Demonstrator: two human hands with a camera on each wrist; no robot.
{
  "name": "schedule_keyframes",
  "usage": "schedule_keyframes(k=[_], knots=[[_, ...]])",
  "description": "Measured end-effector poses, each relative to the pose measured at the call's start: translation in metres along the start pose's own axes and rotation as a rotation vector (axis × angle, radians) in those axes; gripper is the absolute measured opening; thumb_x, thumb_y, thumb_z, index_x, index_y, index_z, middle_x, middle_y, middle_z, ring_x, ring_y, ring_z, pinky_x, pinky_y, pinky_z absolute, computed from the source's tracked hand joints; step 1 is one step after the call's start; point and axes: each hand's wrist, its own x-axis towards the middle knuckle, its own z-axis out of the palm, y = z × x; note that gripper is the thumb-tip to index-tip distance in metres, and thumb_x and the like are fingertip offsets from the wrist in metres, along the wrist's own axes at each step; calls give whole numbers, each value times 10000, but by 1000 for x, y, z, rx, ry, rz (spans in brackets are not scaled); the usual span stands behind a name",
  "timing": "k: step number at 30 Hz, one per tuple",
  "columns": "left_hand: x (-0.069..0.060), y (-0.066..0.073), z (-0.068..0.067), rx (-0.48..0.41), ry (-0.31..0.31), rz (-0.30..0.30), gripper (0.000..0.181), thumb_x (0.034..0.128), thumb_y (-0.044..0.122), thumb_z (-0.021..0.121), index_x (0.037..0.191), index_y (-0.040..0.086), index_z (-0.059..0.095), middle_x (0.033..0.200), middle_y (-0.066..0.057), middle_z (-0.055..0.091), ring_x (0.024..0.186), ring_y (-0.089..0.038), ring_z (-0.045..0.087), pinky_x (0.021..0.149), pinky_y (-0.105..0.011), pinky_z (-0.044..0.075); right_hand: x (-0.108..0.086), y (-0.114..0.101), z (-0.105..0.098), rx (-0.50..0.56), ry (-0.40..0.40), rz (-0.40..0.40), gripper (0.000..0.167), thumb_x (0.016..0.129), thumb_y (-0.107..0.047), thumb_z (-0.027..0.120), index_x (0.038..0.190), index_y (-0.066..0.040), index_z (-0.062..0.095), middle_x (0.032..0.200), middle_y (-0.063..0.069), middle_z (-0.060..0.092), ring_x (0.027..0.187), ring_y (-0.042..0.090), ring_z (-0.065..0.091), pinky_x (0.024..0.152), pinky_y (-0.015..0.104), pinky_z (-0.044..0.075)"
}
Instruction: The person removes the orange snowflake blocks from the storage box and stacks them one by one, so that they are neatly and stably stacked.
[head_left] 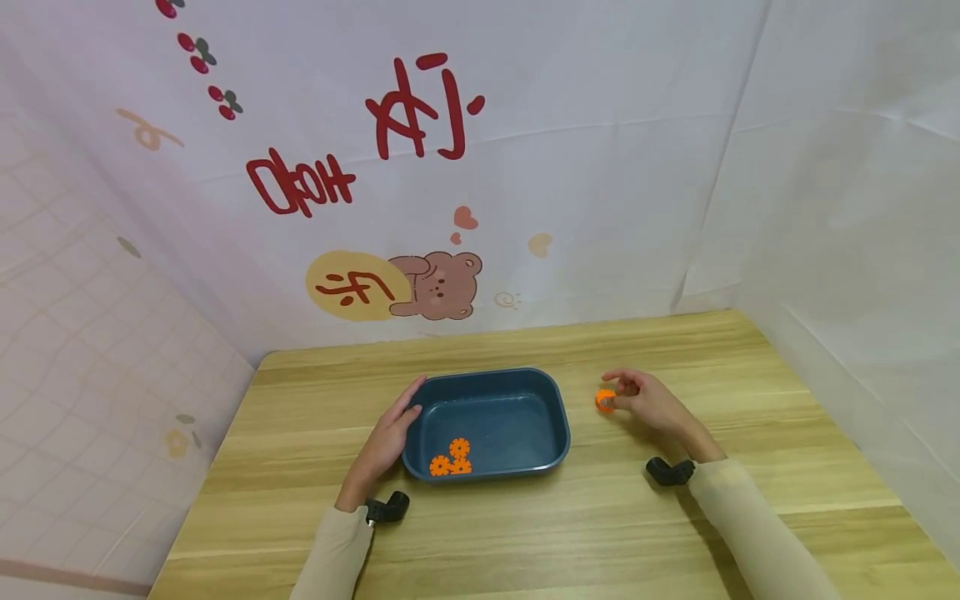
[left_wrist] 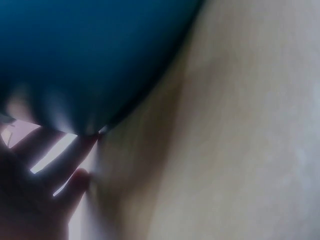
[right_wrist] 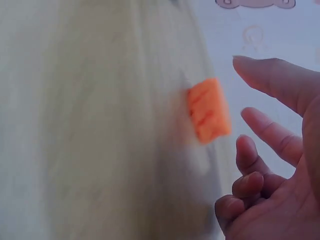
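A dark blue rectangular basin (head_left: 510,429) sits on the wooden table. Three orange notched discs (head_left: 459,447) lie in its near left corner. My left hand (head_left: 386,437) rests against the basin's left side, fingers extended along the rim; the left wrist view is dark and blurred there. To the right of the basin stands a small orange notched piece (head_left: 603,400), looking like a short stack of the same discs. Beside it is my right hand (head_left: 658,407). In the right wrist view, a gap separates the thumb and fingers (right_wrist: 272,82) from the orange piece (right_wrist: 209,111).
The wooden table (head_left: 480,542) ends at a white printed cloth (head_left: 600,167) behind, with more cloth along both sides. A black wrist camera mount (head_left: 387,507) is on the left wrist and another black mount (head_left: 670,472) on the right.
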Motion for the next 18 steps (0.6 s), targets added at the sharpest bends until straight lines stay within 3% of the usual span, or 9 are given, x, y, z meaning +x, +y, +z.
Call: schedule_keyframes(k=[4, 11, 18], knots=[[2, -4, 0, 2, 2, 10, 500, 1092, 145, 321, 1586, 174, 249, 1649, -10, 190, 1526, -248, 116, 1224, -510, 104, 10, -16, 1, -5, -6, 20, 510, 884, -262, 754, 1307, -39, 577, 972, 87, 502, 790, 199, 463, 651, 272, 401], [14, -33, 2, -15, 38, 31, 488, 1097, 195, 325, 1580, 232, 269, 1640, 50, 206, 1525, -211, 115, 1229, -495, 70, 34, -59, 10, -16, -22, -35, 445, 877, -236, 761, 1266, -75, 615, 960, 59, 535, 793, 203, 509, 650, 271, 402], [14, -37, 4, 5, 72, 56, 474, 1090, 213, 353, 1553, 310, 317, 1618, 93, 254, 1515, -187, 160, 1228, -494, 110, 45, -103, 32, 56, -63, -92, 387, 892, -234, 748, 1235, -96, 634, 920, 47, 587, 823, 245, 578, 699, 309, 469]])
